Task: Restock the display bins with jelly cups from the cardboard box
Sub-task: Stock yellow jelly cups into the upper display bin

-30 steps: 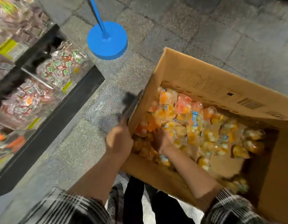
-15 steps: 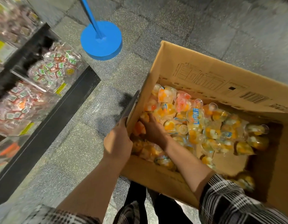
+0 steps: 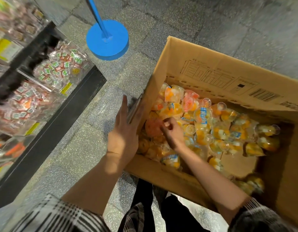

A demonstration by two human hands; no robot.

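Left hand [image 3: 124,131], fingers straight, lies flat against the cardboard box [image 3: 211,67] (outer wall); my right hand [image 3: 171,131] curls inside it over jelly cups [image 3: 218,129], grasp unclear.

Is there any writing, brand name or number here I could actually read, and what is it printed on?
None can be read.
Cardboard box: printed line drawing and a barcode, lettering too blurred.
Jelly cups: blue and white lid labels, too small.
Display bins: green and white sweet wrappers, blurred.
Yellow shelf tags: print too blurred.
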